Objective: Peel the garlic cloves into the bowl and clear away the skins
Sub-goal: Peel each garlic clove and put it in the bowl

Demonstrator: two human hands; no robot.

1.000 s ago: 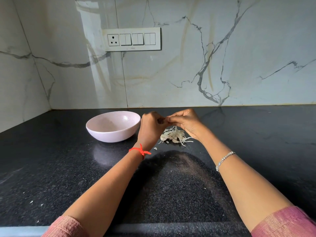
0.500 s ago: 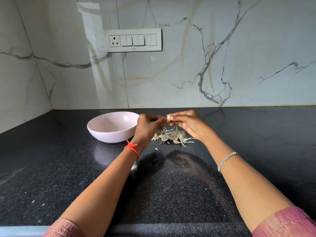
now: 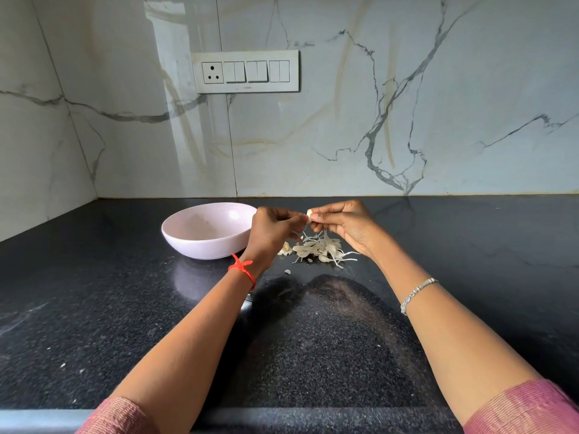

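Black speckled countertop (image 3: 94,308), marble wall (image 3: 313,136) behind, switch panel (image 3: 247,72) upper centre. Frame centre: garlic clove (image 3: 309,216) pinched in fingertips of right hand (image 3: 347,228). Same clove also pinched by curled left hand (image 3: 269,236), thumb and forefinger (on skin or flesh, cannot tell). Directly below on countertop: skins pile (image 3: 322,250). Pink bowl (image 3: 200,245) just left of left hand.

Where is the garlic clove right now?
In the head view, the garlic clove is pinched in the right hand, above the pile of skins, right of the pink bowl.
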